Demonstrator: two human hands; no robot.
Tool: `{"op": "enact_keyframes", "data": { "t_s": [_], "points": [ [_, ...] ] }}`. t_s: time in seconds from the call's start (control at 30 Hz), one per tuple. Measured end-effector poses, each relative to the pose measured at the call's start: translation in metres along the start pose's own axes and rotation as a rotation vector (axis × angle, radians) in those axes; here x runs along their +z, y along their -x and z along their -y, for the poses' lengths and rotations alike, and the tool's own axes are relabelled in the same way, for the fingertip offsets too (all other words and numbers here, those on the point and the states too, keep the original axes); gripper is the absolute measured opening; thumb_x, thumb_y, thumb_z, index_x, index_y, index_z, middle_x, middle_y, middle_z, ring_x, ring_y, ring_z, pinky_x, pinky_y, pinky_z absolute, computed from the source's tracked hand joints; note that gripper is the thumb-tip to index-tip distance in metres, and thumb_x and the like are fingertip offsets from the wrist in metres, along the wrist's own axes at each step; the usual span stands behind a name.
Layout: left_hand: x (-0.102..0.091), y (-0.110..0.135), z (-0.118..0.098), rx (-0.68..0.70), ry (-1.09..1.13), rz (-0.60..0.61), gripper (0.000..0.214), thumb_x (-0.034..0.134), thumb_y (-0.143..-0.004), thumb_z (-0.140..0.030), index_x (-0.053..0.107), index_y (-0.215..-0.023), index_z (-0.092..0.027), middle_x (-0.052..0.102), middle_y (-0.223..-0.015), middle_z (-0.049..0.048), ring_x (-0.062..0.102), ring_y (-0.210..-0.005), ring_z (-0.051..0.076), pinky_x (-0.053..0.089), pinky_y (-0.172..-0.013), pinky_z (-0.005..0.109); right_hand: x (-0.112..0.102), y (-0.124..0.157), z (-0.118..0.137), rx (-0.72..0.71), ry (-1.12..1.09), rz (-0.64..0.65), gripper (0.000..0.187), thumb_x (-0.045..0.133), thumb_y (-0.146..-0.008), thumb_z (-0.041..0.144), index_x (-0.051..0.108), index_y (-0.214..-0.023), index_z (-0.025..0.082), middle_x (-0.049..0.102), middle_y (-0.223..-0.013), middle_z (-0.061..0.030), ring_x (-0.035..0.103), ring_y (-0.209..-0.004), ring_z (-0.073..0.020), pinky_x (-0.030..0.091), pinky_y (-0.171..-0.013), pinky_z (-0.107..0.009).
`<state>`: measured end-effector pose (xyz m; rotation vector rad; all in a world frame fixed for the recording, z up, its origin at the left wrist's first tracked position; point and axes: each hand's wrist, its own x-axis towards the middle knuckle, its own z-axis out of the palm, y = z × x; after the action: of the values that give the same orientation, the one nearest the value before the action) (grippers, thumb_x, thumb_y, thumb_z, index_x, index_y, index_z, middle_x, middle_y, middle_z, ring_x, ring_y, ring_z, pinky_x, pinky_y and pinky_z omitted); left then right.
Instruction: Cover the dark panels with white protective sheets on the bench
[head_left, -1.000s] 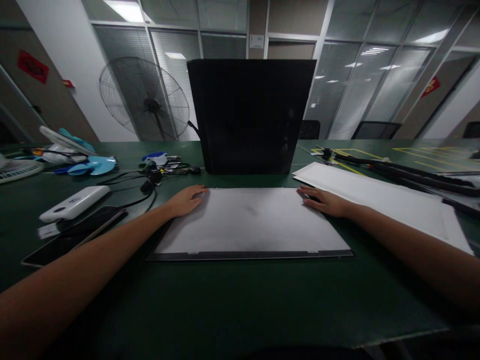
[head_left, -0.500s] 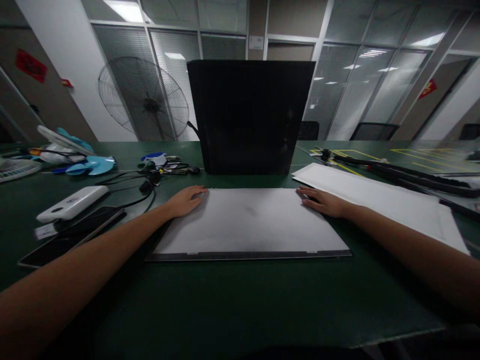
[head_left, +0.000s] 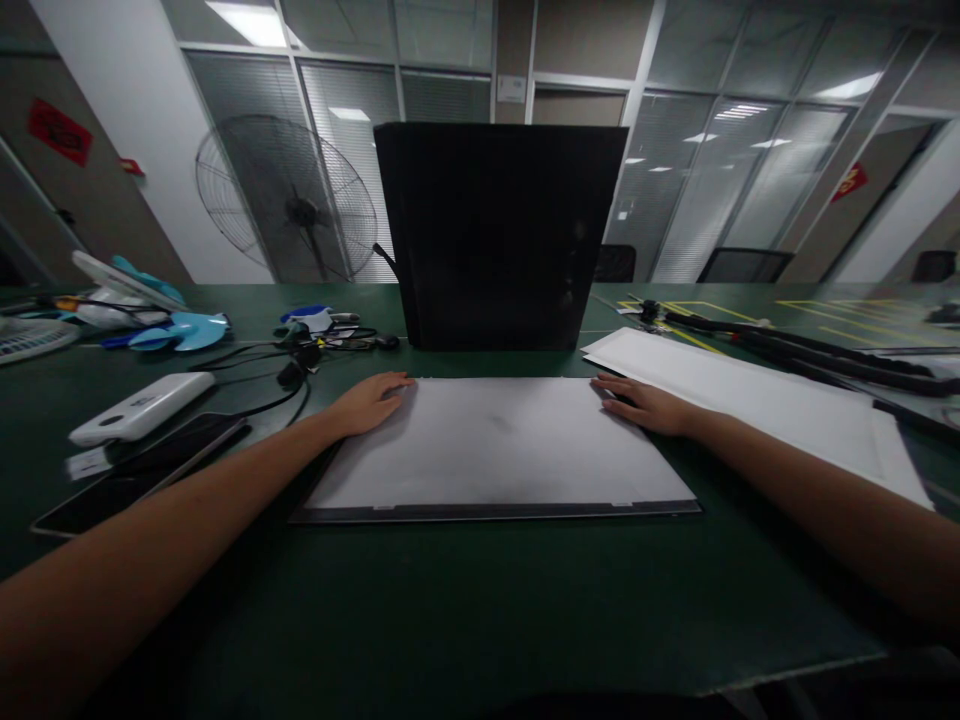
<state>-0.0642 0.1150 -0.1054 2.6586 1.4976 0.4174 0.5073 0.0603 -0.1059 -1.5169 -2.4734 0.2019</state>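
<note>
A flat rectangular panel (head_left: 495, 450) lies on the green table in front of me. Its top is whitish, with a dark strip and two small pale tabs along the near edge. At its far left corner rests my left hand (head_left: 369, 402), fingers stretched out and thumb apart. My right hand (head_left: 646, 404) lies the same way at the far right corner, with fingertips on the white surface. Both hands touch the panel without closing round it. Behind it stands a large black box-like object (head_left: 502, 240), upright.
White sheets (head_left: 750, 400) lie to the right, near long black strips (head_left: 810, 350). On the left are a white power bank (head_left: 142, 408), a dark phone (head_left: 139, 475), tangled cables (head_left: 300, 365) and blue fan blades (head_left: 180, 332). A large standing fan (head_left: 300, 210) is beyond the table.
The view has shifted very slightly. Both hands stay at the panel's far corners, and the panel has not visibly moved on the table.
</note>
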Motion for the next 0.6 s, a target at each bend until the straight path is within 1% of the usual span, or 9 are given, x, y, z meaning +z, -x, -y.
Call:
{"op": "enact_keyframes", "data": {
  "t_s": [0.1, 0.17, 0.3, 0.47, 0.6],
  "points": [
    [0.0006, 0.0003, 0.0005, -0.002, -0.002, -0.002, 0.063, 0.042, -0.093, -0.041, 0.060, -0.147, -0.016, 0.056, -0.158, 0.0113, 0.053, -0.145, 0.028, 0.035, -0.125, 0.041, -0.0005, 0.0006, 0.0008, 0.020, 0.014, 0.021, 0.081, 0.037, -0.101, 0.072, 0.044, -0.163, 0.020, 0.038, -0.168, -0.0125, 0.046, -0.149, -0.0343, 0.031, -0.127, -0.054],
    [0.0009, 0.0005, 0.0005, -0.003, -0.002, -0.011, 0.063, 0.042, -0.093, -0.042, 0.061, -0.147, -0.017, 0.057, -0.157, 0.0104, 0.054, -0.144, 0.028, 0.035, -0.125, 0.042, -0.0006, 0.0011, 0.0012, 0.028, 0.007, 0.026, 0.081, 0.038, -0.101, 0.072, 0.043, -0.163, 0.021, 0.037, -0.168, -0.0118, 0.045, -0.149, -0.0349, 0.032, -0.127, -0.055],
    [0.0016, 0.0004, 0.0014, -0.003, -0.003, -0.016, 0.063, 0.042, -0.093, -0.043, 0.060, -0.147, -0.016, 0.056, -0.158, 0.0108, 0.054, -0.144, 0.028, 0.036, -0.125, 0.042, 0.0003, 0.0012, 0.0003, 0.032, -0.014, 0.012, 0.078, 0.041, -0.100, 0.071, 0.045, -0.162, 0.025, 0.039, -0.168, -0.0099, 0.046, -0.148, -0.0368, 0.032, -0.127, -0.057],
    [0.0013, -0.0006, 0.0023, 0.007, -0.008, -0.007, 0.064, 0.043, -0.091, -0.041, 0.060, -0.147, -0.016, 0.056, -0.158, 0.0109, 0.053, -0.145, 0.028, 0.035, -0.126, 0.041, 0.0014, 0.0007, -0.0009, 0.006, -0.012, 0.001, 0.080, 0.039, -0.100, 0.072, 0.046, -0.162, 0.022, 0.040, -0.167, -0.0119, 0.046, -0.148, -0.0354, 0.031, -0.127, -0.054],
    [0.0004, 0.0003, 0.0007, 0.002, -0.007, -0.015, 0.063, 0.043, -0.092, -0.041, 0.061, -0.146, -0.015, 0.055, -0.159, 0.0121, 0.053, -0.145, 0.028, 0.035, -0.125, 0.041, 0.0007, 0.0010, 0.0013, 0.018, -0.012, 0.002, 0.079, 0.039, -0.099, 0.073, 0.047, -0.161, 0.024, 0.042, -0.166, -0.0112, 0.048, -0.147, -0.0368, 0.033, -0.126, -0.057]
  ]
}}
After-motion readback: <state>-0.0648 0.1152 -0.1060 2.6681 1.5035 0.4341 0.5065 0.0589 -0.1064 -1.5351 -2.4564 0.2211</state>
